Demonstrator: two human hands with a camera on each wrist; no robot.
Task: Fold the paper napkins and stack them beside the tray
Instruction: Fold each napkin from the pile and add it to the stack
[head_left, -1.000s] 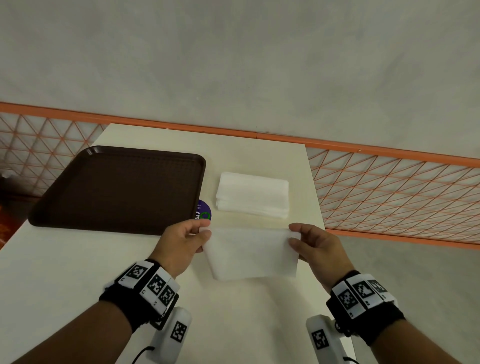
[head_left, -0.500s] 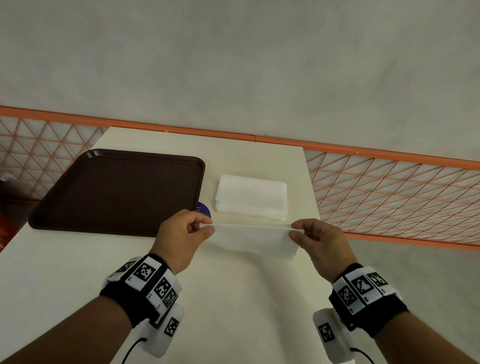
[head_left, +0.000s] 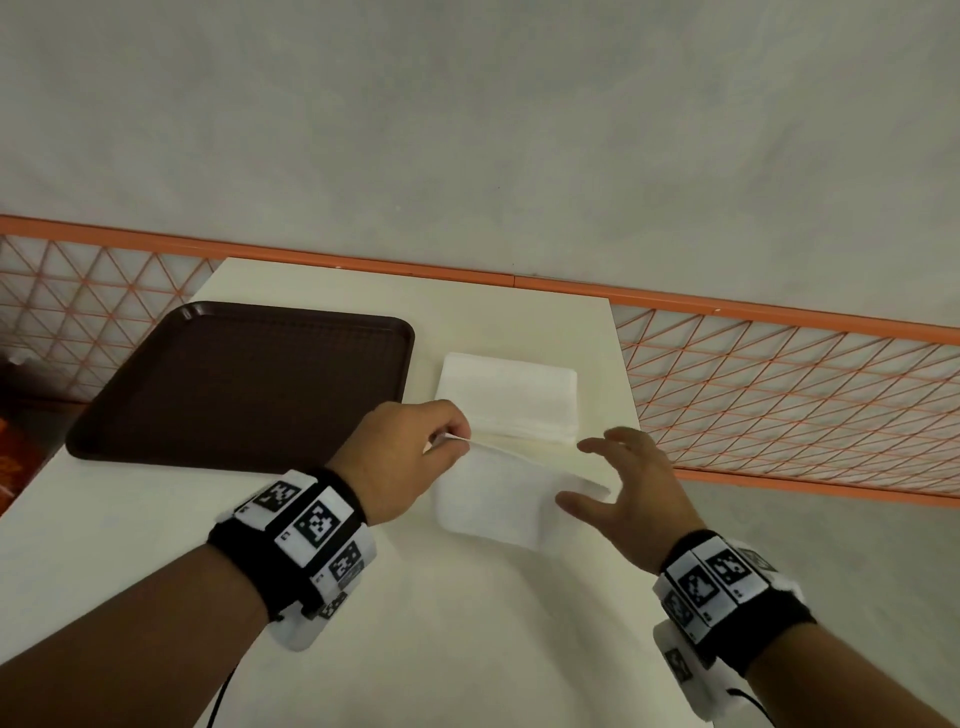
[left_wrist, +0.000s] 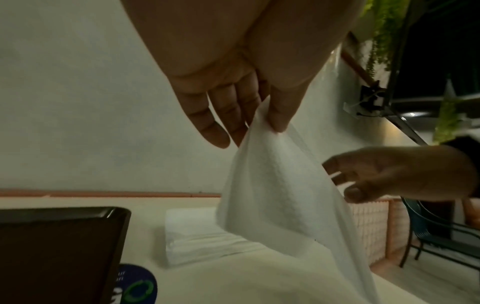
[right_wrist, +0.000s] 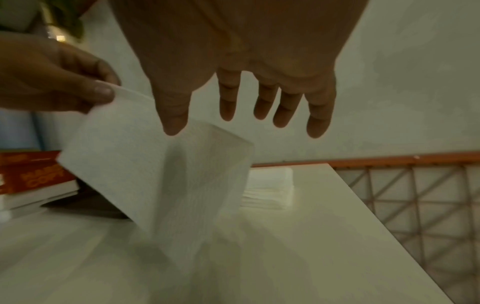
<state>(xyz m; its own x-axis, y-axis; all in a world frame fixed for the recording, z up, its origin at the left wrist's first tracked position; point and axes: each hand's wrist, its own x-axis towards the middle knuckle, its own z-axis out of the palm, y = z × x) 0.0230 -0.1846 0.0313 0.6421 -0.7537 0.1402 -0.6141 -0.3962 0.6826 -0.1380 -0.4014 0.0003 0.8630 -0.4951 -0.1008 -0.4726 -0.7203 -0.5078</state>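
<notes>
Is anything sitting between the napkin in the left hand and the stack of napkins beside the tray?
Nothing visible. The left hand pinches the napkin by one corner just in front of the stack, right of the tray. Only bare table lies between them. The right hand hovers open beside the napkin, off that path.

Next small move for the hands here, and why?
Probably lay the thin white paper napkin onto the white napkin stack beside the dark brown plastic tray: only the left hand pinches it, while the right hand is spread open.
</notes>
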